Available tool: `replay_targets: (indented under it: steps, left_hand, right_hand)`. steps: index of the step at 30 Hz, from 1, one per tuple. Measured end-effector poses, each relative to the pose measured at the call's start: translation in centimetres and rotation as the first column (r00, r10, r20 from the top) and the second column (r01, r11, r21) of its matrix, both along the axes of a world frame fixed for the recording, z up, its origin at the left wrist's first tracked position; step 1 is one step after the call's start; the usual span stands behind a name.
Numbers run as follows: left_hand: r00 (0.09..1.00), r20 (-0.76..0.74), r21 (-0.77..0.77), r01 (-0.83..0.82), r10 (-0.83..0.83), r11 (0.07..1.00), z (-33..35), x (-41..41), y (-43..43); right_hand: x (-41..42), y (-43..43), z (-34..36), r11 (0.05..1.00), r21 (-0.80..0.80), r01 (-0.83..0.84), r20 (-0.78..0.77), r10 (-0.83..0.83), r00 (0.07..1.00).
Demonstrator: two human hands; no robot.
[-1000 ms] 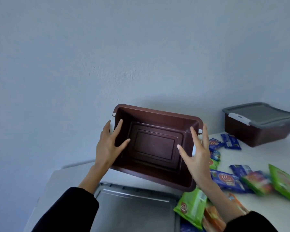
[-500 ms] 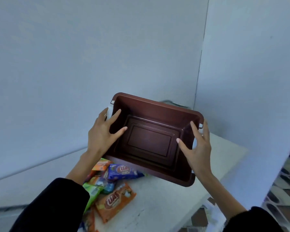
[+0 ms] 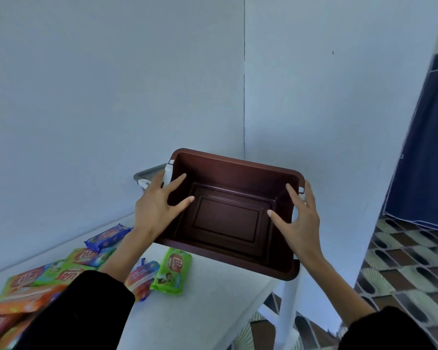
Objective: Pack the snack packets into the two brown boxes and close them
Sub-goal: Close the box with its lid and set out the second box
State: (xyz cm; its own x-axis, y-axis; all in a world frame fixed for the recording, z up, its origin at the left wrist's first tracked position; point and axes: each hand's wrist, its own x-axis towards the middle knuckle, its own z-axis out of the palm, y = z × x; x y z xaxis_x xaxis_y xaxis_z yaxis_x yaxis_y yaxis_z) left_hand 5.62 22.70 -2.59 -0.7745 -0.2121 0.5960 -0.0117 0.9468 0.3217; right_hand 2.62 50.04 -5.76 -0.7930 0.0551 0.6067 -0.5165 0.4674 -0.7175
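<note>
Head view. The brown box [image 3: 228, 218] is held in the air over the right end of the white table [image 3: 213, 304], just in front of the corner where two walls meet. It is tilted so that its open top faces the camera. The inside is bare down to the moulded floor panel, and no lid is on it. The tilt probably lets the person check the interior, or belongs to setting the box down within reach of the packets; packing has not begun.

The left hand [image 3: 157, 208] clasps the left end wall. Its thumb and one finger are spread inside the box and the remaining fingers are outside, beside the white latch [image 3: 168, 170]. The right hand [image 3: 301, 221] mirrors this hold on the right end wall, with its thumb and forefinger inside and the other fingers over the rim. Both hands are spread fairly wide, the digits nearly straight, and pinch the walls between them.

The snack packets lie loose on the table to the left, among them a green packet [image 3: 171, 270] near the box's lower edge and a blue packet [image 3: 109, 236]. A corner of a grey lid [image 3: 147, 173], likely on the second box, shows behind the left hand. Beyond the table edge lies a tiled floor [image 3: 402, 274].
</note>
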Motion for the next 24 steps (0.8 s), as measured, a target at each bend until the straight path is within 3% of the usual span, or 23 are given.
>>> replay_targets:
  steps: [14,24]
  left_hand:
    - [0.955,0.219,-0.009,-0.203,0.2,0.979,-0.4,-8.3,3.4]
    - [0.812,0.367,-0.01,-0.485,0.455,0.874,-2.2,-6.6,6.8]
  right_hand:
    - [-16.9,2.6,1.1,0.95,0.161,-0.266,0.179,0.237,0.955]
    - [-23.2,1.4,1.4,0.741,0.209,-0.638,0.405,0.528,0.746]
